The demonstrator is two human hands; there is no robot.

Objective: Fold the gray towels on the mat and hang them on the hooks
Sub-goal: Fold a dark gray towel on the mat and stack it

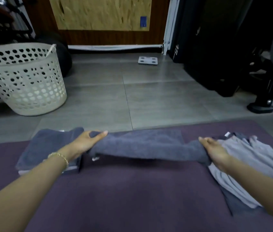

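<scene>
Left hand point(85, 143) and right hand point(214, 151) each grip one end of the gray towel point(142, 144). We stretch it along the mat's point(132, 190) far edge, presumably to square the fold.

We're looking at a gray tiled floor point(149, 91), pretty dim overall. There's a cream laundry basket point(26, 84) with heart-shaped holes on the left and a small bathroom scale point(148, 60) near the dark wood wall point(109, 36). A pale chipboard panel point(98, 12) is mounted on that wall, and black gym gear point(216, 47) is stacked on the right.
</scene>
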